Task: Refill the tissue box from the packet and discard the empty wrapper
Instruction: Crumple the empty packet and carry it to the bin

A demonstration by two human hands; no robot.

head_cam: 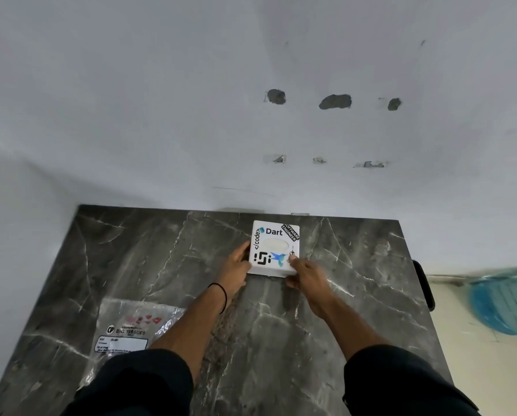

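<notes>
Nearest us, the flat clear plastic tissue wrapper (131,328) lies on dark marble (281,340); our left hand (236,265) and right hand (306,273) grip the white stickered tissue box (275,247).

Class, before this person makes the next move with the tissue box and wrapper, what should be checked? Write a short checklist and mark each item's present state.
1. Both hands on the tissue box: ok; left hand at its left side, right hand at its near right corner.
2. Box resting on marble counter: ok.
3. Tissues visible in oval opening: cannot tell.
4. Wrapper discarded: not ok; lies flat on counter.
5. Wrapper empty: cannot tell.
</notes>
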